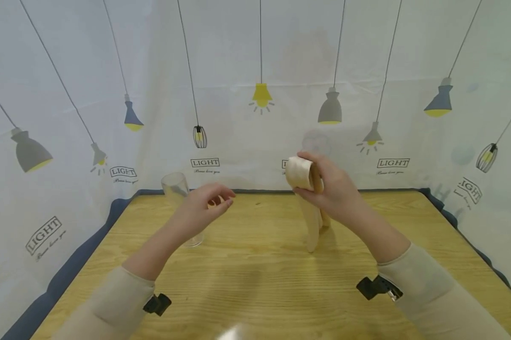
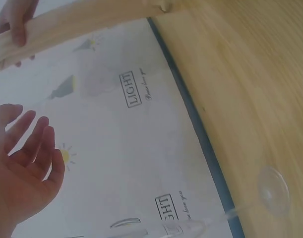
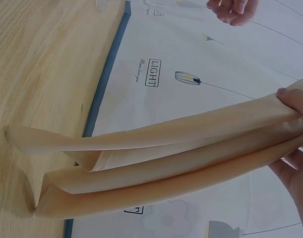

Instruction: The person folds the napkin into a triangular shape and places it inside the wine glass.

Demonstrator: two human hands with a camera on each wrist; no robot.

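My right hand (image 1: 335, 189) grips a beige folded cloth (image 1: 310, 217) near its top. The cloth hangs in long folds, and its lower end reaches down to the tabletop in the right wrist view. My left hand (image 1: 196, 210) is raised to the left with its fingers loosely bent and nothing in them, as the left wrist view also shows. Behind that hand stands a clear stemmed glass (image 1: 174, 182); the hand and wrist hide its middle in the head view. In the left wrist view its round foot (image 2: 273, 192) rests on the wood.
A wooden table (image 1: 255, 264) with a dark blue border (image 1: 85, 250) lies under both hands. White cloth walls (image 1: 238, 56) printed with hanging lamps enclose it at the back and sides. Black wrist mounts (image 1: 157, 304) sit at both sleeves.
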